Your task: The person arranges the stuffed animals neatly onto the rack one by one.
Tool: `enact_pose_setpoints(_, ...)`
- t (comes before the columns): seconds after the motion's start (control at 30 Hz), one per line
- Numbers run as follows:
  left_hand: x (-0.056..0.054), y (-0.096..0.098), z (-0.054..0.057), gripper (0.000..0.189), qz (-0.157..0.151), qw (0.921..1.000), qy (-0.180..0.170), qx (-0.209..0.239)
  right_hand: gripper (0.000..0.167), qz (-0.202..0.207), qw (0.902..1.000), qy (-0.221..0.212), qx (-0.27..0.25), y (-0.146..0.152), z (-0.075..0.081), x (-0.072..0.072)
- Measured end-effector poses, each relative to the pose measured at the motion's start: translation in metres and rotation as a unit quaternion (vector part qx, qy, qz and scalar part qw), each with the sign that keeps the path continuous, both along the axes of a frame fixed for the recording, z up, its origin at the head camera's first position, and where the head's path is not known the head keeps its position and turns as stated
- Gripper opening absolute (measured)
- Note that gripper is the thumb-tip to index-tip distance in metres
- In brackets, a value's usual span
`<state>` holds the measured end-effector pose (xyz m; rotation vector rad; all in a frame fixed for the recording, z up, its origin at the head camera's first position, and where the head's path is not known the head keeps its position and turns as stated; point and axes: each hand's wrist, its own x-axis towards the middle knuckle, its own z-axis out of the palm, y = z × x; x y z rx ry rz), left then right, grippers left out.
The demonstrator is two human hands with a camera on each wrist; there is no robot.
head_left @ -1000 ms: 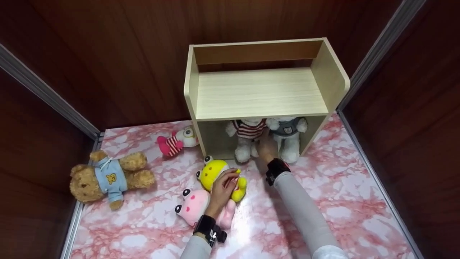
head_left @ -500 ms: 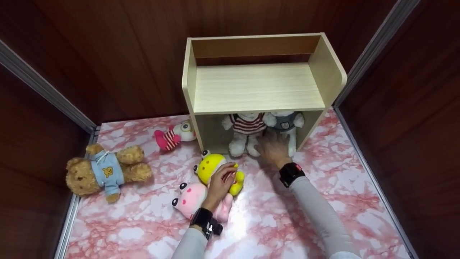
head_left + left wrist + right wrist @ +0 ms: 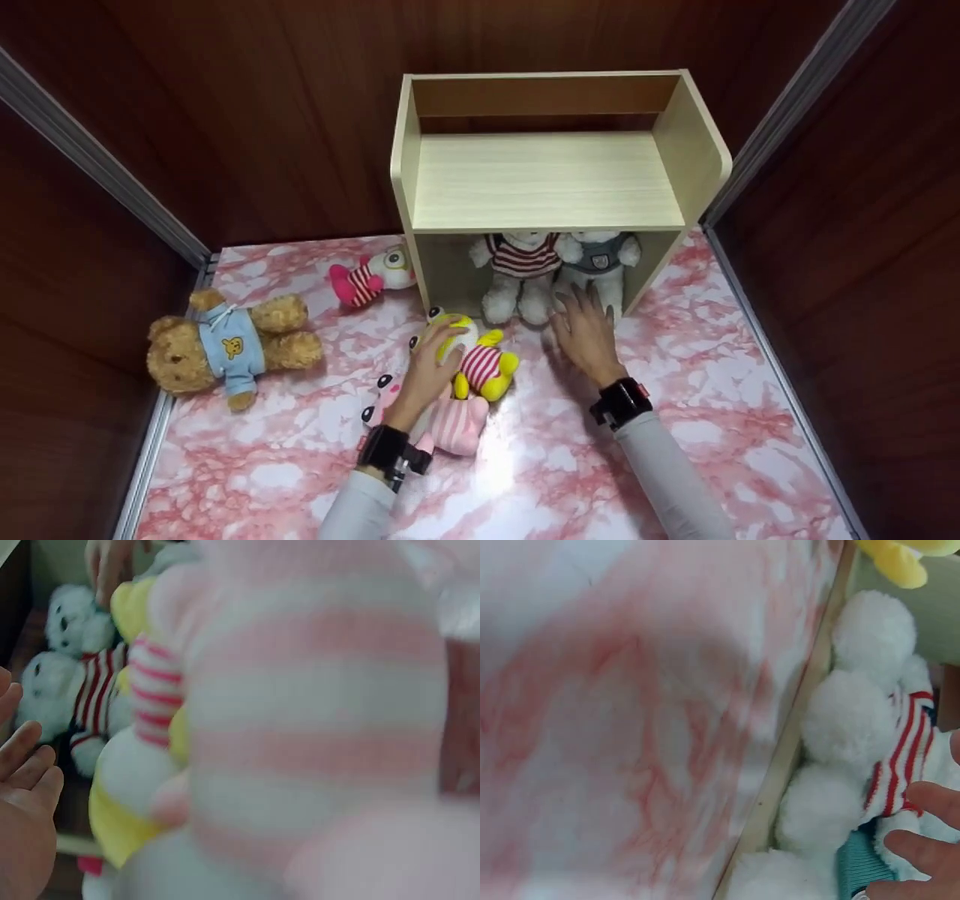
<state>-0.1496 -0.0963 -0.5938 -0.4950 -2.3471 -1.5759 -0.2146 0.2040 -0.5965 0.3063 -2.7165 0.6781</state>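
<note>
My left hand point(image 3: 427, 379) reaches over the yellow frog plush point(image 3: 484, 360), overlapping its head in the head view, with the thumb apart from the fingers. In the left wrist view its fingers point(image 3: 26, 757) are loosely extended. The pink frog plush point(image 3: 454, 427), in a striped top, lies partly under that forearm. My right hand point(image 3: 589, 341) has its fingers spread before the legs of a white teddy bear in a grey-blue top point(image 3: 600, 259). Beside that bear sits another white teddy bear, in a red-striped top point(image 3: 521, 259). The shelf board hides most of both bears' heads in the head view.
The bears sit in the lower compartment of a pale wooden shelf unit point(image 3: 547, 184). A brown teddy bear in a blue top point(image 3: 232, 349) lies at the left. Against the shelf's left side lies a pink-and-white plush point(image 3: 367, 277). Dark panels point(image 3: 247, 112) enclose the marbled floor point(image 3: 720, 450).
My left hand has moved left, from the yellow frog's body to over its head, uncovering its striped top. My right hand has drawn back from between the bears.
</note>
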Motion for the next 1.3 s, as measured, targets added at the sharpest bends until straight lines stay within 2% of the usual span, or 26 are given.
enact_pose_setpoints(0.1, -0.006, -0.026, 0.008, 0.027, 0.044, 0.9987, 0.022, 0.011, 0.037, 0.011, 0.9996, 0.019, -0.016, -0.002, 0.004, 0.003)
enact_pose_setpoints(0.23, -0.007, -0.063, 0.015, 0.028, 0.135, 0.9899, 0.039, 0.020, 0.036, 0.039, 0.9971, 0.057, -0.030, -0.001, 0.006, 0.007)
enact_pose_setpoints(0.4, -0.001, -0.110, 0.021, 0.026, 0.251, 0.9667, 0.039, 0.032, 0.036, 0.062, 0.9945, 0.075, -0.038, 0.004, 0.008, 0.011)
enact_pose_setpoints(0.57, 0.007, -0.149, 0.022, 0.025, 0.324, 0.9439, 0.028, 0.059, 0.035, 0.054, 0.9935, 0.086, -0.052, 0.012, 0.010, 0.014)
enact_pose_setpoints(0.63, 0.012, -0.163, 0.023, 0.024, 0.352, 0.9341, 0.027, 0.056, 0.035, 0.052, 0.9926, 0.094, -0.055, 0.016, 0.011, 0.017)
enact_pose_setpoints(0.73, 0.020, -0.186, 0.025, 0.025, 0.403, 0.9145, 0.012, 0.037, 0.033, 0.054, 0.9910, 0.107, -0.060, 0.021, 0.013, 0.020)
enact_pose_setpoints(0.8, 0.026, -0.200, 0.026, 0.029, 0.442, 0.8963, -0.023, 0.018, 0.032, 0.055, 0.9905, 0.109, -0.063, 0.024, 0.014, 0.022)
enact_pose_setpoints(0.87, 0.030, -0.213, 0.027, 0.035, 0.469, 0.8810, -0.065, 0.014, 0.032, 0.055, 0.9901, 0.110, -0.068, 0.026, 0.015, 0.024)
enact_pose_setpoints(0.97, 0.035, -0.229, 0.029, 0.048, 0.498, 0.8570, -0.130, 0.020, 0.032, 0.053, 0.9891, 0.113, -0.078, 0.029, 0.016, 0.027)
enact_pose_setpoints(1.13, 0.040, -0.249, 0.029, 0.070, 0.542, 0.8173, -0.191, 0.047, 0.031, 0.056, 0.9876, 0.119, -0.085, 0.032, 0.016, 0.030)
enact_pose_setpoints(1.2, 0.041, -0.256, 0.028, 0.072, 0.553, 0.8066, -0.198, 0.069, 0.031, 0.057, 0.9877, 0.114, -0.090, 0.034, 0.015, 0.031)
enact_pose_setpoints(1.3, 0.041, -0.264, 0.025, 0.071, 0.558, 0.7996, -0.196, 0.103, 0.032, 0.058, 0.9878, 0.103, -0.101, 0.036, 0.015, 0.032)
